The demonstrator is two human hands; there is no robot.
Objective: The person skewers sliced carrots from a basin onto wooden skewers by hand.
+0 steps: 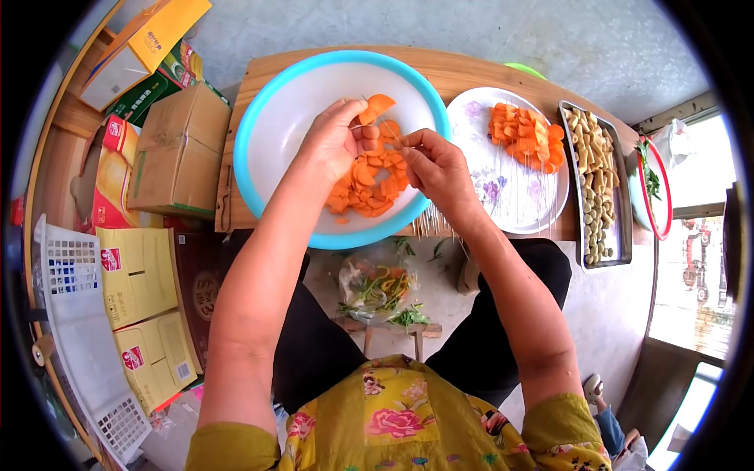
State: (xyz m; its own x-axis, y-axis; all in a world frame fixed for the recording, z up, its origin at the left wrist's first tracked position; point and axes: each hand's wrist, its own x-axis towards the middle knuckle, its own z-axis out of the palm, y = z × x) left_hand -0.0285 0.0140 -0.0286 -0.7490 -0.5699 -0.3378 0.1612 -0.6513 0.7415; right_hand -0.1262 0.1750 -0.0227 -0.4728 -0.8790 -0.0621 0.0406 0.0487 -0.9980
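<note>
Over a white basin with a blue rim (245, 149), my left hand (334, 141) pinches an orange carrot slice (378, 107) at its fingertips. My right hand (438, 169) is closed on a thin skewer (389, 132), which points toward the left hand. Whether the skewer passes through the slice is too fine to tell. Loose carrot slices (365, 184) are heaped in the basin below both hands. Just right of the basin, a bunch of thin skewers (428, 223) sticks out past the table's front edge.
A floral plate (479, 196) holds skewered carrot slices (522, 133). Beside it, a metal tray (620, 239) holds tan and greenish skewered pieces. A red-rimmed bowl (665, 196) stands at the right end. Cardboard boxes (177, 149) line the left side. Below is a bag of vegetable trimmings (379, 286).
</note>
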